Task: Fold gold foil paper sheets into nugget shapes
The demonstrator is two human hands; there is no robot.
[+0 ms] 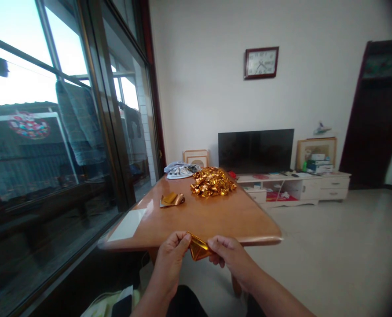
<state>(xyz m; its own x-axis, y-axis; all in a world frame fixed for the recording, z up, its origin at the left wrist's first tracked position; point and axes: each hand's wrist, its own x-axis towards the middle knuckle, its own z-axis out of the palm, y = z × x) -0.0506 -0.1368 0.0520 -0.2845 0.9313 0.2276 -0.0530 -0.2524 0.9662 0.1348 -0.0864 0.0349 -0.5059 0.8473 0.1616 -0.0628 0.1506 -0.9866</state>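
Observation:
A folded piece of shiny gold foil paper [199, 249] is stretched between my two hands, just in front of the table's near edge. My left hand [173, 253] pinches its left end between thumb and fingers. On the other end, my right hand [227, 252] has thumb and fingers closed. Farther back on the table lies a large heap of folded gold foil pieces [213, 182]. Left of that heap rests a small stack of gold foil sheets [172, 199], with curled edges.
The brown wooden table [212, 222] has a white sheet [128, 224] at its left edge and a bundle in plastic [181, 170] at the back. Windows [110, 132] run along the left. A TV [255, 152] stands on a white cabinet [309, 189] beyond.

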